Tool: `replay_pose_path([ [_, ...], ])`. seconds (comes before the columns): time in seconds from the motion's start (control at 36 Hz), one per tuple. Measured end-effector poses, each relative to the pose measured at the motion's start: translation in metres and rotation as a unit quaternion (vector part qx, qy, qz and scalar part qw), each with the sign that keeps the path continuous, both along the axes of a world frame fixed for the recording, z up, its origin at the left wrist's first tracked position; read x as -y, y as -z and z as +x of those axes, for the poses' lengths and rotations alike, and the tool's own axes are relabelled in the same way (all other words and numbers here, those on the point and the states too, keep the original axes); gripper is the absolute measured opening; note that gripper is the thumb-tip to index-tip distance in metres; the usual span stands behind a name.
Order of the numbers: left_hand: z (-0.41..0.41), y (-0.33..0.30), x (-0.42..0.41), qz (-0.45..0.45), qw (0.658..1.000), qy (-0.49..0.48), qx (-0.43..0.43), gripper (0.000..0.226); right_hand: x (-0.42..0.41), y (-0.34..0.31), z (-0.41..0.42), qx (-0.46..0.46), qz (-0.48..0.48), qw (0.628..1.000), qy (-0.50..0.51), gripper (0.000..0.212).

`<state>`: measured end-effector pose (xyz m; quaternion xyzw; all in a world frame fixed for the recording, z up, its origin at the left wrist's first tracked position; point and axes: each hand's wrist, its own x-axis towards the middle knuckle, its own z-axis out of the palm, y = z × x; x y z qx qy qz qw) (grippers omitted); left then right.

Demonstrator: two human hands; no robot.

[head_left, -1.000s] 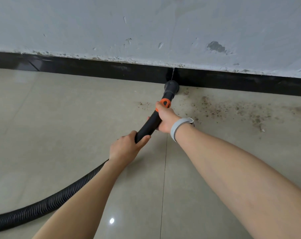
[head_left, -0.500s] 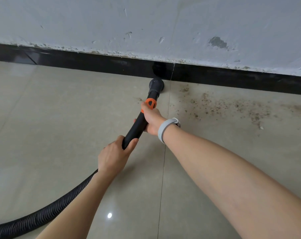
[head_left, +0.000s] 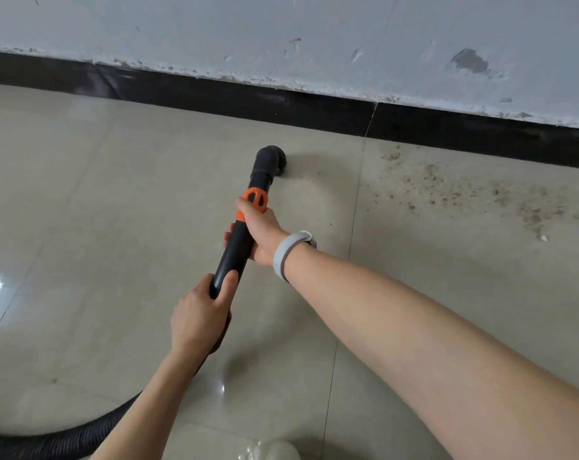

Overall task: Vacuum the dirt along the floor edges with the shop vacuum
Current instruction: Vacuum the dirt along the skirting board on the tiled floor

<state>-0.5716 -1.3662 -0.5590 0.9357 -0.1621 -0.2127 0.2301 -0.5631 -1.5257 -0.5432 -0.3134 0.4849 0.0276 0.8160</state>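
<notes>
Right hand (head_left: 260, 232): I'm gripping the vacuum wand (head_left: 238, 242) below its orange collar.
Left hand (head_left: 200, 315): I'm gripping the wand's lower end.
Dirt (head_left: 474, 194): lying right of my hands.

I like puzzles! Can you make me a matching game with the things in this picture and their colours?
Things:
1. wristband
2. baseboard
3. collar on the wand
4. wall

Colours:
a. orange
b. black
c. whitish
d. grey

Pairs: 1-d, 2-b, 3-a, 4-c
</notes>
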Motion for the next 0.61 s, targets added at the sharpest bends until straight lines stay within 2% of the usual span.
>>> replay_pose_path([
  [0.14,0.003,-0.005,-0.003,-0.002,0.999,0.003,-0.041,0.058,-0.004,-0.002,0.001,-0.021,-0.007,1.000,-0.013,0.029],
  [0.31,-0.002,-0.006,0.006,-0.004,0.997,0.054,-0.061,0.054,0.007,0.001,-0.019,-0.047,-0.020,0.998,0.026,0.028],
  [0.44,-0.016,-0.005,0.022,0.005,0.990,0.121,-0.072,0.043,0.021,0.005,-0.050,-0.080,-0.013,0.991,0.103,0.030],
  [0.61,-0.026,-0.011,0.044,0.037,0.977,0.195,-0.076,0.049,0.040,0.012,-0.076,-0.120,-0.019,0.977,0.177,0.033],
])
